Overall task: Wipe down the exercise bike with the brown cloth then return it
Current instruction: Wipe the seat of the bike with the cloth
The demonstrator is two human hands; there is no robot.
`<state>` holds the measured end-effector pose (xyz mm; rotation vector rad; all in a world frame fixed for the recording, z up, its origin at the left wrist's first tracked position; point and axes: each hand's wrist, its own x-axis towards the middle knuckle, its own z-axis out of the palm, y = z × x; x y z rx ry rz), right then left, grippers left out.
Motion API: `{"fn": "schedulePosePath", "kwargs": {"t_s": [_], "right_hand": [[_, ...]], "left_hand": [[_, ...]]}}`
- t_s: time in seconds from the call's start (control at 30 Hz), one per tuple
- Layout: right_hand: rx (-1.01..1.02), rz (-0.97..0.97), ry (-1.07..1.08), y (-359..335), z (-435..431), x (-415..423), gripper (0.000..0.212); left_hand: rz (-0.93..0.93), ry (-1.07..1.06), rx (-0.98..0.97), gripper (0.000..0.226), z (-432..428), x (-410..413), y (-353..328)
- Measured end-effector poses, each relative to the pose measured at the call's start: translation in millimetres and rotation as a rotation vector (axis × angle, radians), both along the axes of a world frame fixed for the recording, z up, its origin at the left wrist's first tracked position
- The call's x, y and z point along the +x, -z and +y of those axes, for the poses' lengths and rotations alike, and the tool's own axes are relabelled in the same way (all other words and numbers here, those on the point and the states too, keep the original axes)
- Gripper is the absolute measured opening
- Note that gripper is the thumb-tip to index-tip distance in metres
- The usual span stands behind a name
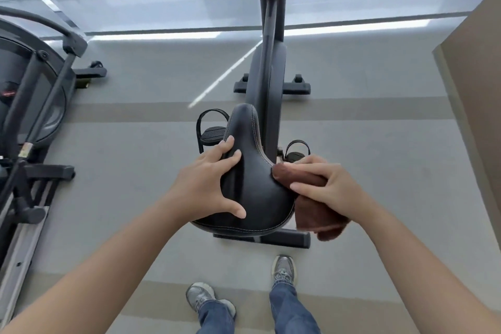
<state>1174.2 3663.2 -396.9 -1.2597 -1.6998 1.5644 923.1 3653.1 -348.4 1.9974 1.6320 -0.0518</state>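
Note:
A black exercise bike [267,68] stands in front of me, its black saddle [254,184] close below my hands. My left hand [208,184] rests on the saddle's left side, fingers spread over the top and thumb on the rear edge. My right hand [328,187] grips the folded brown cloth [317,211] and presses it against the saddle's right edge. Part of the cloth hangs below my palm.
Another black exercise machine [29,106] stands at the left. A brown wall corner [471,84] juts in at the right. Grey carpet floor [130,160] lies around the bike. My feet in grey shoes [283,271] stand just behind the bike's rear foot bar [295,238].

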Motion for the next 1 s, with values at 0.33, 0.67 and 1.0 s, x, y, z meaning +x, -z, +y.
{"fn": "schedulePosePath", "kwargs": {"t_s": [0.33,0.67,1.0], "right_hand": [[-0.069,0.052,0.325,-1,-3,-37,0.025],[0.159,-0.137,1.133,9,-78,-94,0.026],[0.165,0.038,1.833,12,-108,-195,0.032]], "left_hand": [[-0.013,0.030,0.037,0.115,1,-4,6],[0.084,0.218,0.132,0.111,8,-7,10],[0.064,0.328,0.247,0.102,13,-9,12]]}}
